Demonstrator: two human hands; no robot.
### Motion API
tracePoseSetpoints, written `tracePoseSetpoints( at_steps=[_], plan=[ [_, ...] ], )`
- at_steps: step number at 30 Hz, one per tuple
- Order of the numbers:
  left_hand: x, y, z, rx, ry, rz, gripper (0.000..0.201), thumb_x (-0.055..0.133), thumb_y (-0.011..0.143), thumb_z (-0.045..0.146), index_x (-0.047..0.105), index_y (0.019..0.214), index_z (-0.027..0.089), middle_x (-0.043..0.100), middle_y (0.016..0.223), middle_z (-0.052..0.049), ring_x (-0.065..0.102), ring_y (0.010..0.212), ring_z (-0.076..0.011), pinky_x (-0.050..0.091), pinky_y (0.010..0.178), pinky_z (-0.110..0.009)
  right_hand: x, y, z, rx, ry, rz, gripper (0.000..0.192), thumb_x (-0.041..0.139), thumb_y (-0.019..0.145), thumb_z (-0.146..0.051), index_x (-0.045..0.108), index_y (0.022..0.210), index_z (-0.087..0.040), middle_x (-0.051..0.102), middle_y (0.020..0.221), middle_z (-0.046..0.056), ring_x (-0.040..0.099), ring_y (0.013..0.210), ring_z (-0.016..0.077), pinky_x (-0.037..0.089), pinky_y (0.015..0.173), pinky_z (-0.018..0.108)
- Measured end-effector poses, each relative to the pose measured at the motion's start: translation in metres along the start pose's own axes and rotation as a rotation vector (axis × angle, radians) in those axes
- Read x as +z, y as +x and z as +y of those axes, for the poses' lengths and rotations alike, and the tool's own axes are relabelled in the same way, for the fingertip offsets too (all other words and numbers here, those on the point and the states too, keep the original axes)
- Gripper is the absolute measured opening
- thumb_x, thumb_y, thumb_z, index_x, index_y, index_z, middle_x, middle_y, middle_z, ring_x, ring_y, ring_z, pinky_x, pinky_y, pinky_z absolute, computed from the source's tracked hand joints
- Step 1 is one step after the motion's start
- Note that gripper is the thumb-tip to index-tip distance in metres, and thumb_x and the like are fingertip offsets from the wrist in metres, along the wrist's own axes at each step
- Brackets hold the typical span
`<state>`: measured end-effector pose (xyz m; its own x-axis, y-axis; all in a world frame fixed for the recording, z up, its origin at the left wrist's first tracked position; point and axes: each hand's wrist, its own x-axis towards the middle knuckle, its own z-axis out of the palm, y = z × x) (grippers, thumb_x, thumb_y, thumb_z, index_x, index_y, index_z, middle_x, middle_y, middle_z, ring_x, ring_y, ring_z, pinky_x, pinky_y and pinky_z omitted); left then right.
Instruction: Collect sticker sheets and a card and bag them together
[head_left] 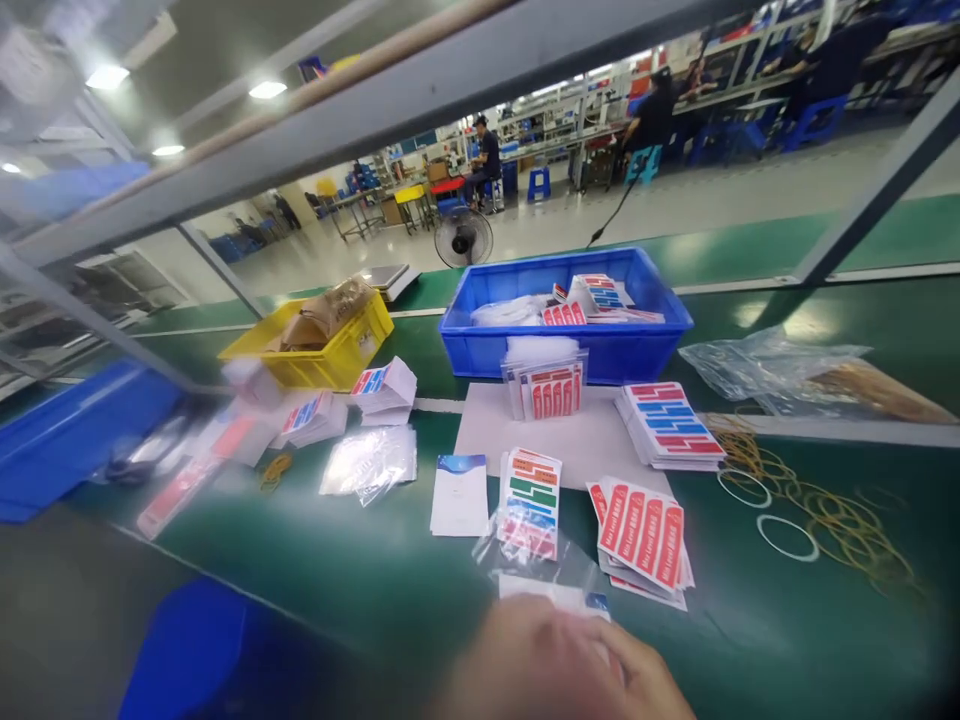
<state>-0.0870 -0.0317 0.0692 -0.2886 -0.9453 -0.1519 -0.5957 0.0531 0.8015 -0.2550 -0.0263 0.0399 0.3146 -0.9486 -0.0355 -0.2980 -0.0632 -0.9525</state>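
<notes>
The green bench [337,560] is being crowded pretty heavily: a blue plastic bin [566,340] is sitting at 12 o'clock, a yellow bin [315,350] at 10, and loose rubber bands [832,510] are being sprawled out at 3. Flat printed sticker sheets [643,535] are being fanned in a glossy stack at centre. A crinkly clear plastic sleeve [540,570] with a white card inside is being touched at 6 by a blurred hand [570,665]; which hand it is, or whether it's gripping, can't be told.
</notes>
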Motion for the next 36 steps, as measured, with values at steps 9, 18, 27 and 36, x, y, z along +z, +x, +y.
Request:
tracePoseSetpoints(
  at_steps=[9, 18, 27, 36],
  plan=[
    [0.001, -0.011, 0.000, 0.057, 0.152, -0.025, 0.021, 0.043, 0.087, 0.023, 0.064, 0.082, 0.022, 0.067, 0.081, -0.005, 0.061, 0.076, -0.0175, 0.046, 0.070, -0.030, 0.012, -0.004, -0.012, 0.031, -0.074, 0.007, 0.021, 0.046, 0.087, -0.022, 0.058, 0.071, -0.018, 0.065, 0.074, 0.000, 0.058, 0.071, 0.0151, 0.041, 0.066, 0.024],
    [0.010, -0.018, -0.030, 0.047, 0.490, 0.308, 0.022, 0.040, 0.084, 0.026, 0.045, 0.063, 0.024, 0.055, 0.061, -0.005, 0.052, 0.059, -0.0188, 0.043, 0.060, -0.033, 0.019, -0.013, -0.014, 0.048, -0.094, 0.103, 0.018, 0.048, 0.082, -0.015, 0.059, 0.068, -0.017, 0.059, 0.065, -0.003, 0.052, 0.062, 0.0114, 0.034, 0.056, 0.021],
    [0.001, -0.026, 0.021, 0.205, 0.434, -0.054, 0.016, 0.045, 0.083, 0.017, 0.053, 0.069, 0.021, 0.063, 0.075, -0.005, 0.058, 0.074, -0.0190, 0.042, 0.063, -0.030, -0.009, -0.015, -0.024, -0.001, -0.184, 0.098, 0.020, 0.047, 0.086, -0.019, 0.058, 0.069, -0.018, 0.061, 0.066, -0.001, 0.053, 0.062, 0.0127, 0.037, 0.060, 0.024],
    [-0.026, -0.029, 0.006, 0.046, 0.423, 0.214, 0.025, 0.044, 0.084, 0.021, 0.039, 0.059, 0.020, 0.048, 0.059, 0.000, 0.045, 0.057, -0.0123, 0.035, 0.056, -0.027, -0.013, -0.030, -0.014, 0.097, -0.139, 0.080, 0.022, 0.048, 0.086, -0.020, 0.060, 0.068, -0.018, 0.061, 0.066, -0.002, 0.054, 0.062, 0.0123, 0.038, 0.060, 0.024]
  ],
)
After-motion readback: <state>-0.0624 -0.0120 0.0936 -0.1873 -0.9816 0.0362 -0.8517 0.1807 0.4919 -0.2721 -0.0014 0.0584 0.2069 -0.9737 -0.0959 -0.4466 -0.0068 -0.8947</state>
